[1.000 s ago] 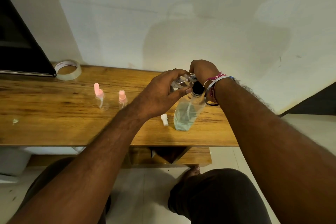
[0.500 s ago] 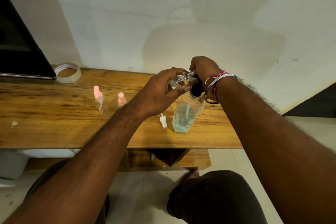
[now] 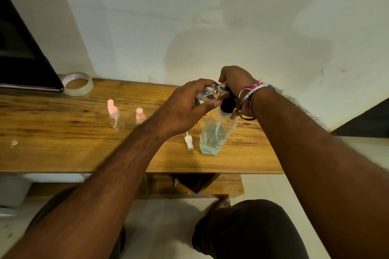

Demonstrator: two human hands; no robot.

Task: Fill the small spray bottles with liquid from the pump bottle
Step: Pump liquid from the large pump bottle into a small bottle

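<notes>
**Small spray bottle held at the pump nozzle**

The left hand holds a small clear spray bottle tilted, with its open neck toward the black pump head; the grip is closed around the small bottle. The right hand rests curled on the pump head. The pump bottle stands on the table, partly full of clear liquid. Just beside it, at nine o'clock, lies a white sprayer cap. Further toward nine o'clock stand two small bottles with pink tops. A roll of clear tape lies at the far left of the table.
</notes>
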